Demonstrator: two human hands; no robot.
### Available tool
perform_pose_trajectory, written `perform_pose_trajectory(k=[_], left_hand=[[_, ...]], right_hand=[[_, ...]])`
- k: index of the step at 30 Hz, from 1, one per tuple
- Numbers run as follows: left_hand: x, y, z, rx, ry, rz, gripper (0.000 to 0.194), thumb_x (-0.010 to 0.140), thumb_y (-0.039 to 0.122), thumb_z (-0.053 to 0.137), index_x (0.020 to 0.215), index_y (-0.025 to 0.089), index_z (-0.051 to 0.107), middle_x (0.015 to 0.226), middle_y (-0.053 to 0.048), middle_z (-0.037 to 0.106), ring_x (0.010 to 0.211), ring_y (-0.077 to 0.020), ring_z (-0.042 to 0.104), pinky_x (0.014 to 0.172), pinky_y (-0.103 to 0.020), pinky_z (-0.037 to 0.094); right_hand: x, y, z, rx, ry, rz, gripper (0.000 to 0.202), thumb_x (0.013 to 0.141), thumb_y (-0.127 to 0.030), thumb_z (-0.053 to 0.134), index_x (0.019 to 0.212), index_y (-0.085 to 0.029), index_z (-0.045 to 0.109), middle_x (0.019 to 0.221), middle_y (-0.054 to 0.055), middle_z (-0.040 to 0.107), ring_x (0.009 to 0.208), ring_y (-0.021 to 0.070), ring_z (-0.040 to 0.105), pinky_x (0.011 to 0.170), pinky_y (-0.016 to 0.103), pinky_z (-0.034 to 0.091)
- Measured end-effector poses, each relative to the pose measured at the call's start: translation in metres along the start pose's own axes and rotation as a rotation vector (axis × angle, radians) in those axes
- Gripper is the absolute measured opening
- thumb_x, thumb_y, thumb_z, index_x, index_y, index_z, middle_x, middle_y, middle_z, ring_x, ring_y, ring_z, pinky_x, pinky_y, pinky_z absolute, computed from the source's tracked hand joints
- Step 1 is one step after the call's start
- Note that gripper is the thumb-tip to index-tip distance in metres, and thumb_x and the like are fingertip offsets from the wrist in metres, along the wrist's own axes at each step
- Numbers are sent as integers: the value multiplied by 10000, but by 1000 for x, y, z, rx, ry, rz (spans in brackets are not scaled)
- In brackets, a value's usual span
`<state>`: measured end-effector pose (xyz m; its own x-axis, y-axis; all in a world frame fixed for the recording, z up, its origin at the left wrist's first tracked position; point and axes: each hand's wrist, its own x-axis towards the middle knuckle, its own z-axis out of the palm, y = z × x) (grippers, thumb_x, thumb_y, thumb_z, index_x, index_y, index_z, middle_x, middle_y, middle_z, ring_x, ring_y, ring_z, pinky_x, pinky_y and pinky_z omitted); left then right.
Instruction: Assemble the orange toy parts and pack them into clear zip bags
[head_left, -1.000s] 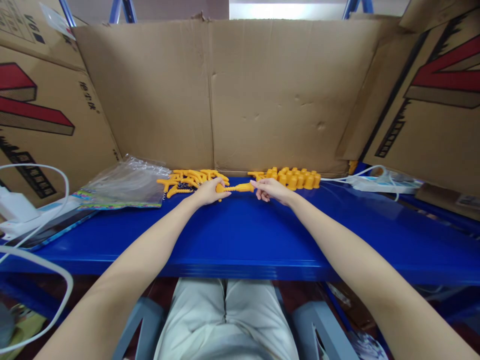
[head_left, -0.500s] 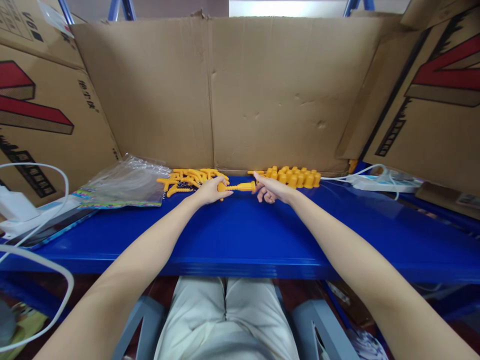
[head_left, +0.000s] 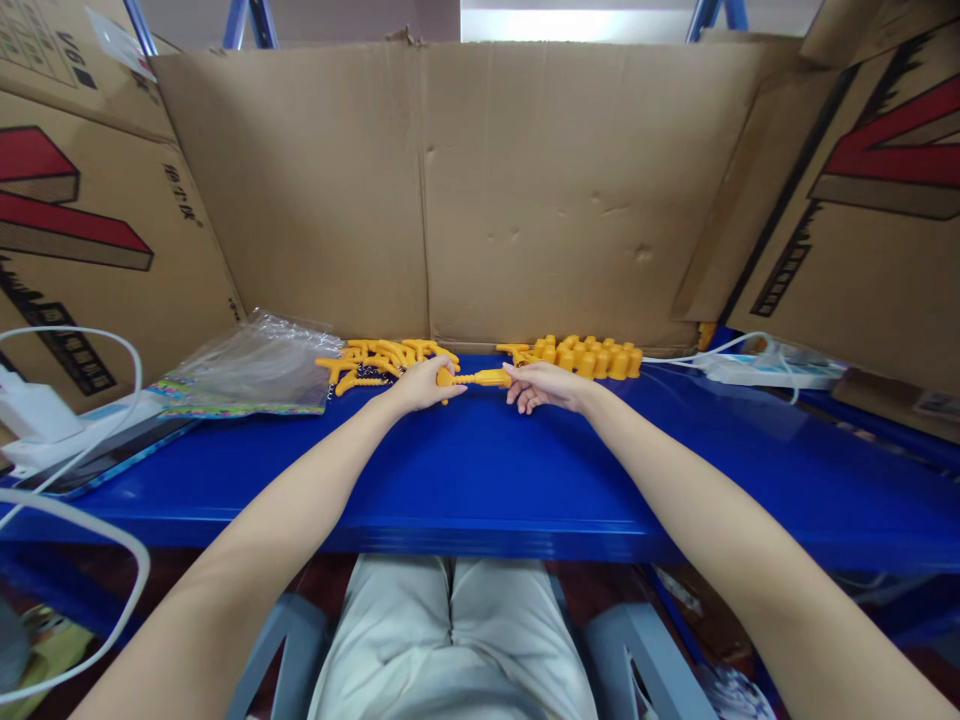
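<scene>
Between my hands lies a yellow plastic threaded piece, held level, with a thin ridged shaft on the left and a thicker barrel on the right. My left hand grips its left end between thumb and fingers, which partly hide that end. At the barrel's right end, the thumb and index finger of my right hand pinch it while the other fingers curl below. Behind my left hand is a pile of curved yellow plastic handles with small dark chains. Upright yellow barrel-shaped parts stand grouped beyond my right hand.
Clear plastic bags lie left on the blue table, beside a dark flat device. White power strips with cables sit at the left and right. A cardboard wall closes the back, with cartons at both sides.
My right hand's fingers have shifted slightly left and closed onto the barrel's end, turning in their pose. My left hand keeps its hold almost unmoved.
</scene>
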<state>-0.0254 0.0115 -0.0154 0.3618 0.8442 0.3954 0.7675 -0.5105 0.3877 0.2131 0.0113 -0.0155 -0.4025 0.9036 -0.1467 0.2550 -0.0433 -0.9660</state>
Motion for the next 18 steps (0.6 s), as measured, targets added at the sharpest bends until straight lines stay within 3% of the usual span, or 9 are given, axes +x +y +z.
perform_pose_trajectory(k=[5,10,18], left_hand=[[0,-1,0,9,12,2,289,707,425,677,820,208,524,640,44,546,671,-159,573,638,-256,402],[0,-1,0,-3,3,9,281,706,413,679,826,206,532,635,45,551,660,-159,571,629,-255,404],[0,-1,1,-21,18,15,271,718,388,682,851,200,538,651,41,558,662,-154,570,631,-255,405]], right_hand=[[-2,-2,3,39,1,26,362,920,-495,467,913,-140,539,726,75,696,471,108,609,419,194,495],[-4,-3,5,137,-21,-44,141,899,-271,581,994,-166,576,924,75,705,622,117,675,555,214,560],[-2,-10,11,264,60,-70,105,917,-169,535,888,-120,623,746,56,696,582,98,647,602,215,568]])
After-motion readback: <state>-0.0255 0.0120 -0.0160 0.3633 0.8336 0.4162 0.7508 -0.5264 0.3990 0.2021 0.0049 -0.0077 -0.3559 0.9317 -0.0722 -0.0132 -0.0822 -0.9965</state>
